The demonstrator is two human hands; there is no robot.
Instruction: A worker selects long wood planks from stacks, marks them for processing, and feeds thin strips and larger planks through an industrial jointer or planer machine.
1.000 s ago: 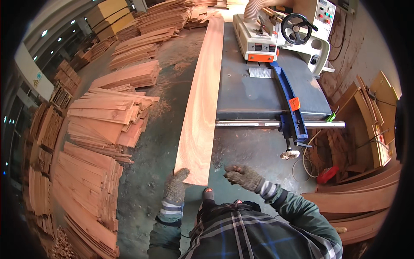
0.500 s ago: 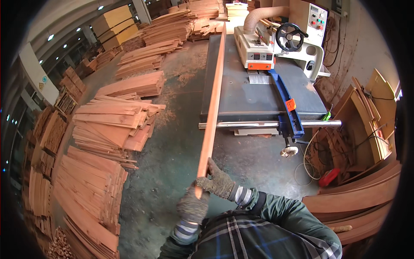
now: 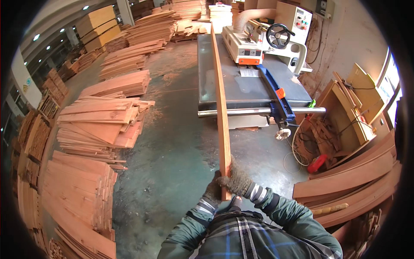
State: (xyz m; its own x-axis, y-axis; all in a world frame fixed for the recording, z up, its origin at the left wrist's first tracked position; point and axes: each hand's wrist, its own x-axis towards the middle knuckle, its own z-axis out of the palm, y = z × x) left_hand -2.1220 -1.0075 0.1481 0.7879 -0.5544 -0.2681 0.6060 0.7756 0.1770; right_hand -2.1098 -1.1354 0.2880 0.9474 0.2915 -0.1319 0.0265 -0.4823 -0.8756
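Observation:
A long, narrow wooden board [image 3: 221,99] runs from my hands away over the left part of a dark machine table. My left hand [image 3: 213,190], in a knitted work glove, grips its near end from the left. On the other side my right hand [image 3: 238,180], gloved alike, is closed round the same end with its fingers across the wood. The saw machine [image 3: 243,47] has a white and orange head, a black handwheel [image 3: 279,36] and a blue fence [image 3: 276,90]. A steel rail [image 3: 254,112] crosses the table's front edge.
Stacks of planks [image 3: 79,190] line the floor on my left, with more stacks at the back. To my right lie wide curved boards [image 3: 345,179], a red object [image 3: 317,163], a loose hose [image 3: 294,146] and a wooden box of offcuts [image 3: 351,108].
The board's near end and both hands have shifted right and are a little farther apart from my body. More of the board's broad face shows. The whole view has swung slightly right.

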